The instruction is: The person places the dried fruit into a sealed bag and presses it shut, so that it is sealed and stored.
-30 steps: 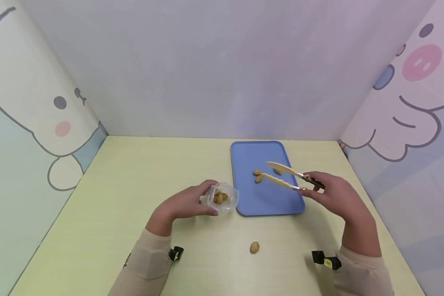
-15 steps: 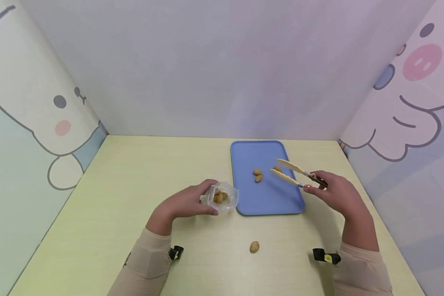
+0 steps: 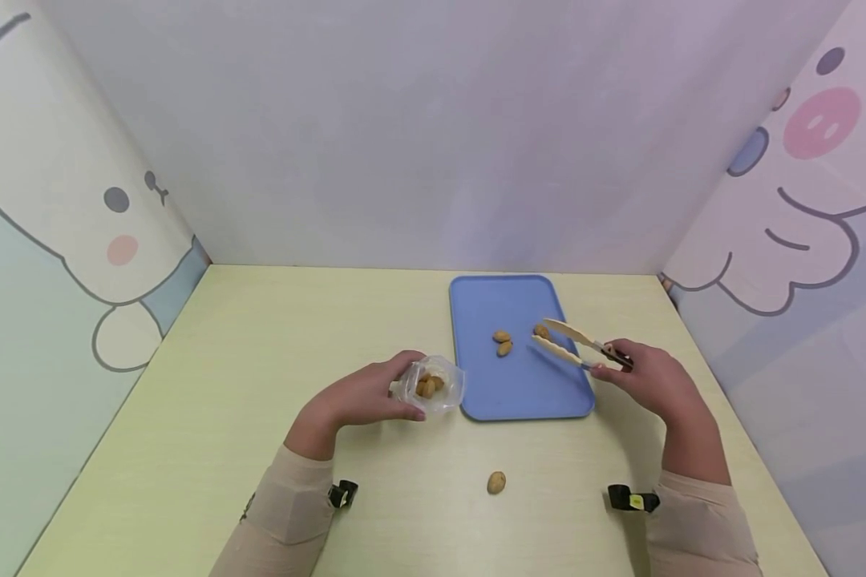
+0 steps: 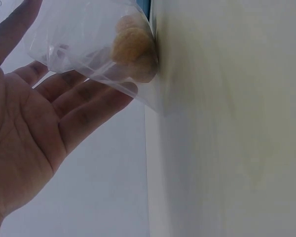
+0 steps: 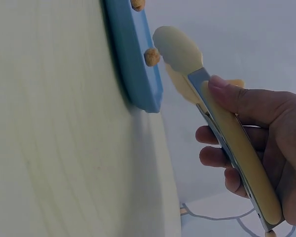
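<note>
In the head view my left hand (image 3: 368,393) holds a clear plastic bag (image 3: 455,386), its mouth spread, with several brown nuts (image 3: 429,386) inside. The left wrist view has the thumb and fingers on either side of the bag (image 4: 79,34). My right hand (image 3: 660,386) grips tongs (image 3: 576,332) with pale scalloped heads, spread apart over the blue tray (image 3: 505,300). Between the tong tips, in the head view, appears a nut (image 3: 540,330); whether they touch it I cannot tell. Two more nuts (image 3: 503,342) lie together left of the tips on the tray.
A single nut (image 3: 496,482) lies on the pale wooden table (image 3: 317,320) in front of the tray. Walls with cartoon animals (image 3: 823,120) border the table at the back and both sides.
The tongs first moved right across the tray, then slightly back left and down, their tips now around the right-hand nut. The left hand and bag have stayed still.
</note>
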{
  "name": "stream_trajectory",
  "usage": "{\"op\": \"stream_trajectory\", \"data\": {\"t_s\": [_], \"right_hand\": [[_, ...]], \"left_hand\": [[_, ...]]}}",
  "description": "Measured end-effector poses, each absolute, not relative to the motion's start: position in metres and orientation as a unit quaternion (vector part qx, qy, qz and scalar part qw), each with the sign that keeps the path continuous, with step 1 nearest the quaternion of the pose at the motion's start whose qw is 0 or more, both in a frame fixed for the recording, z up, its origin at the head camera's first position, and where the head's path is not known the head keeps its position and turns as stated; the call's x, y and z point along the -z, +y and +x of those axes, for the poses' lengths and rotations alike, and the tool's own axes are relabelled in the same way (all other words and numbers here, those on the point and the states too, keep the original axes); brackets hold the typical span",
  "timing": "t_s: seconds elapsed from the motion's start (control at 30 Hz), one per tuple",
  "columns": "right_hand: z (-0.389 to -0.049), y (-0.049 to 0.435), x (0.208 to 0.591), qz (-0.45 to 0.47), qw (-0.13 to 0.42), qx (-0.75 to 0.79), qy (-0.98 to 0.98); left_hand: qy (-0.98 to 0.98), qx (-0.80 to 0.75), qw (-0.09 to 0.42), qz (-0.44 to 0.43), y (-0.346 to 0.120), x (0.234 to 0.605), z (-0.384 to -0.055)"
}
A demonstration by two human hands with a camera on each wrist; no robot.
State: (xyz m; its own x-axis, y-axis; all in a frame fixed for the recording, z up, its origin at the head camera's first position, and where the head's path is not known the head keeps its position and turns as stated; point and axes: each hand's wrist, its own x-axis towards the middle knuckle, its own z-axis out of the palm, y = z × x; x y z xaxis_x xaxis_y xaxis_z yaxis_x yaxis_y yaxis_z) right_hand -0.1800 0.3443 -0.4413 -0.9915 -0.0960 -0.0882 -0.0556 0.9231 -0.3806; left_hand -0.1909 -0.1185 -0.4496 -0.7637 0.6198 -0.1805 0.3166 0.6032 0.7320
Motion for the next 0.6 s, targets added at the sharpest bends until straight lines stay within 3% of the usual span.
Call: {"op": "stream_trajectory", "data": {"t_s": [0.6], "right_hand": [[-0.1836, 0.3495, 0.4525, -0.028, 0.051, 0.18, 0.982]], "left_hand": [[0.87, -0.353, 0.213, 0.269, -0.1177, 0.4486, -0.1903]]}}
